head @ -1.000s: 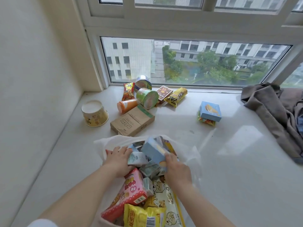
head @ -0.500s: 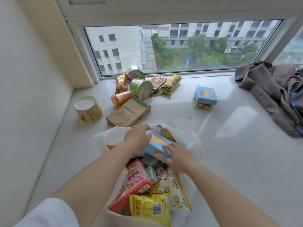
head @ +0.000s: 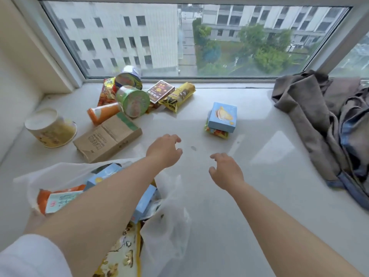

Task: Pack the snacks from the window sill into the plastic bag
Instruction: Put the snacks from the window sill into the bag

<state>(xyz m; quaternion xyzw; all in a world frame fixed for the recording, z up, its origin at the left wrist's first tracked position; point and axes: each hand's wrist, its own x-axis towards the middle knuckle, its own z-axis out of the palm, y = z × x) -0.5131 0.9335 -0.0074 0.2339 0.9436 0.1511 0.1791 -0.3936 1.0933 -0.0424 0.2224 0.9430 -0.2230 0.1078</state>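
The white plastic bag (head: 169,222) lies open at the lower left with several snack packs inside, among them a blue box (head: 103,173). Both my hands hover over the bare sill beyond the bag, holding nothing. My left hand (head: 164,150) has loosely curled fingers, and so does my right hand (head: 225,171). Ahead of them a light-blue chip box (head: 222,116) sits on a small colourful packet (head: 217,133). Farther left lie a brown paper box (head: 107,137), an orange tube (head: 103,114), a green cup (head: 133,100), a yellow packet (head: 177,96) and a dark box (head: 159,90).
A yellow paper tub (head: 51,127) stands at the far left near the wall. Grey clothing (head: 327,120) is heaped on the right of the sill. The window glass (head: 179,37) closes off the back.
Both hands let go of the blue box, which now lies in the bag, and reached forward over the sill toward the remaining snacks. The camera moved closer to the window.
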